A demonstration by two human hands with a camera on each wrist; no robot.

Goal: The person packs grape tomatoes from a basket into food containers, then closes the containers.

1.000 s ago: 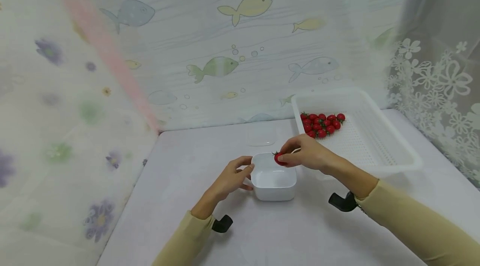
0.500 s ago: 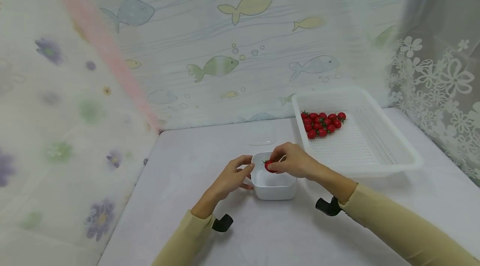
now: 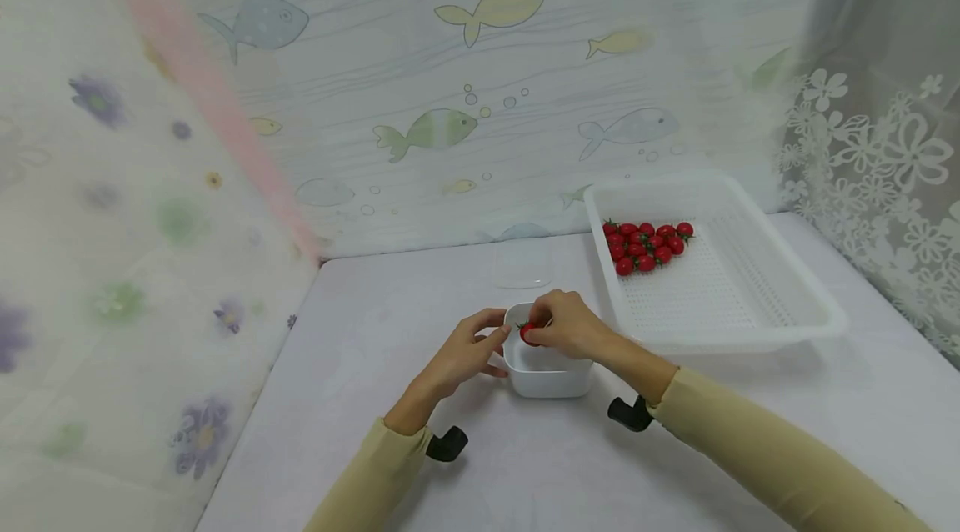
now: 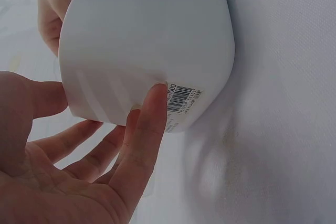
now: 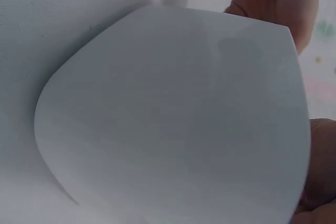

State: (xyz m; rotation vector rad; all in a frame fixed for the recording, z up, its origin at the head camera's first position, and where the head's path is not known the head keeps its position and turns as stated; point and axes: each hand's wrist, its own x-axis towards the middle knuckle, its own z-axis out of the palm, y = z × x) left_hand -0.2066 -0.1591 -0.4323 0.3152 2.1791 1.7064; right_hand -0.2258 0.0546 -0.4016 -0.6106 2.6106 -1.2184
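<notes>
A small white square bowl [image 3: 546,377] stands on the table's middle. My left hand [image 3: 468,348] rests against its left side with straight fingers; the left wrist view shows the fingers [image 4: 147,129] touching the bowl's wall [image 4: 147,40] beside a barcode label [image 4: 181,98]. My right hand [image 3: 564,323] hovers over the bowl's left rim and pinches a red cherry tomato [image 3: 528,333] inside the bowl's mouth. The right wrist view shows only the bowl's outer wall [image 5: 173,119] close up.
A white perforated tray [image 3: 750,298] stands at the right with several cherry tomatoes [image 3: 645,246] heaped in its far left corner. A clear lid [image 3: 522,274] lies behind the bowl. Fish-print and floral curtains close in the table at the back and sides.
My right hand has carried the tomato leftward and down, from over the bowl's right rim into its mouth near the left side. The left hand has stayed against the bowl.
</notes>
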